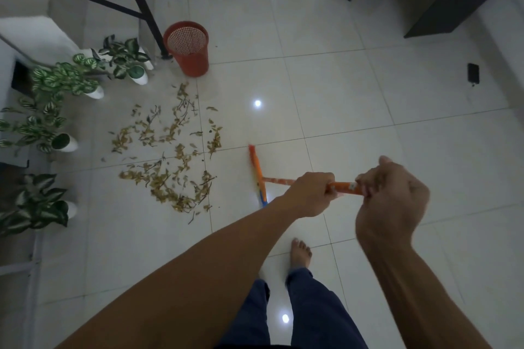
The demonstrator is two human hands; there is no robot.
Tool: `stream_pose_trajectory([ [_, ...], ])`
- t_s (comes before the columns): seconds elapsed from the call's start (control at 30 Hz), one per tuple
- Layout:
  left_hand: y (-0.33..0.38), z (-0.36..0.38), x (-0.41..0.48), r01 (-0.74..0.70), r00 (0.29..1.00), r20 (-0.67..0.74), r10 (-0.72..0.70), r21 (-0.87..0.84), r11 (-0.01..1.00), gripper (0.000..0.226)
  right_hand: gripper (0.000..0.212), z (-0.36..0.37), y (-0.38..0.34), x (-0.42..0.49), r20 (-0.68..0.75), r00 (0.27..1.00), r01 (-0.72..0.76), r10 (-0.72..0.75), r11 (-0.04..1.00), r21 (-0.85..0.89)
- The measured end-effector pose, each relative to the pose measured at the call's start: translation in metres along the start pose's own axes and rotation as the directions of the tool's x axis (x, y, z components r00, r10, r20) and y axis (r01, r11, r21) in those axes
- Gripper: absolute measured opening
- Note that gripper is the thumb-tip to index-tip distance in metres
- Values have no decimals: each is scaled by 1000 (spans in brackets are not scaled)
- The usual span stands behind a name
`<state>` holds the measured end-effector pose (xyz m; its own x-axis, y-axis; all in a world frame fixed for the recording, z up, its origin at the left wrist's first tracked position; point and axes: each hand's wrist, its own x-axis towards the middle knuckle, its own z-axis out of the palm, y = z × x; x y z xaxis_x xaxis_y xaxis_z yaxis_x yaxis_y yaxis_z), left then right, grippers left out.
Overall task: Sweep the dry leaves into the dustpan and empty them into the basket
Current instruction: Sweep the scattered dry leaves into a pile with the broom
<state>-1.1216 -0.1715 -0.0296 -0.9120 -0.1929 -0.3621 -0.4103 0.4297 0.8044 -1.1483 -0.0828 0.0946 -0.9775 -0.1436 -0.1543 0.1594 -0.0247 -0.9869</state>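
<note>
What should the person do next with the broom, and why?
Probably push the broom head left into the dry leaves. Both the left hand and right hand grip the handle, and the head sits just right of the scattered, unswept leaves.

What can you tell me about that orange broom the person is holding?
The broom has a long orange handle, seemingly plastic with a patterned wrap, joined crosswise to a narrow head in orange with a blue end. Both hands grip the handle: the left hand lower down, the right hand at the upper end. The head sits low over the white tiled floor, to the right of the scattered dry leaves and not among them. It looks slightly blurred.
</note>
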Motion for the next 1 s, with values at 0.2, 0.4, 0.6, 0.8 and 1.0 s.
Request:
stream_pose_trajectory([
  [0.2, -66, -1, -41, 138, 990, -1, -138, 78, 987, 40, 50, 14, 55, -40, 16, 993, -117, 117, 993, 19],
  [0.4, -30, -19, -34, 74, 986, -156, -63, 64, 995, 27, 47, 19, 12, -18, 42, 995, -95, 90, 985, 146],
  [0.6, 7, -32, -8, 32, 987, -156, -31, 2, 999, 40, 41, 22, -10, 4, 84, 991, 102, -103, 995, 20],
  [0.8, -41, -27, 1, 212, 973, -115, -200, 103, 972, 25, 48, 38, 42, 2, 65, 997, -24, 27, 998, -53],
  [1.0, -9, -46, 56, 204, 964, -182, -195, 32, 978, 21, 59, 46, 6, 85, 65, 991, -129, 121, 979, 156],
])
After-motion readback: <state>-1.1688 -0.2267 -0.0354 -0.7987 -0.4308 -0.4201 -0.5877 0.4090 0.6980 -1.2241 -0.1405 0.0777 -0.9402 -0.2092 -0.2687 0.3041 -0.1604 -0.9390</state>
